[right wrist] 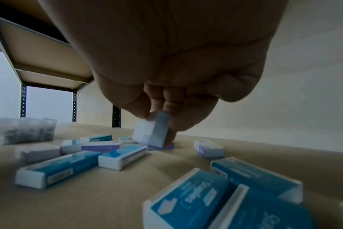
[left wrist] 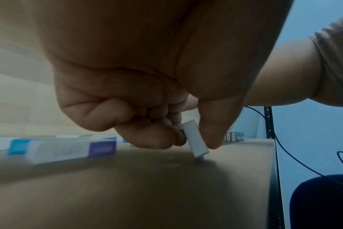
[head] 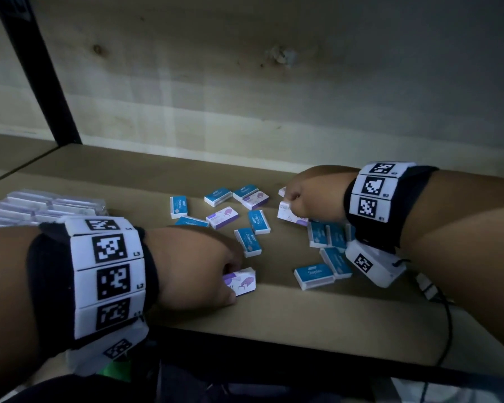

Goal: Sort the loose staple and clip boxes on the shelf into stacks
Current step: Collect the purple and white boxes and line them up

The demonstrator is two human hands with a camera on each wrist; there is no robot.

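Several small blue point(head: 259, 221) and purple staple boxes point(head: 222, 217) lie scattered on the brown shelf board point(head: 274, 309). My left hand point(head: 230, 282) pinches a purple-and-white box point(head: 243, 282) near the front edge; in the left wrist view this box point(left wrist: 195, 140) stands tilted on one end between thumb and fingers. My right hand point(head: 288, 203) grips another purple-and-white box point(head: 288, 213) farther back on the right; the right wrist view shows that box point(right wrist: 152, 131) tipped up over a flat purple box point(right wrist: 162, 148).
A batch of clear plastic clip boxes point(head: 41, 206) stands at the left of the shelf. A black upright post point(head: 41, 71) rises at the back left. A wooden back panel point(head: 274, 82) closes the shelf. A black cable point(head: 445, 324) hangs over the front edge at right.
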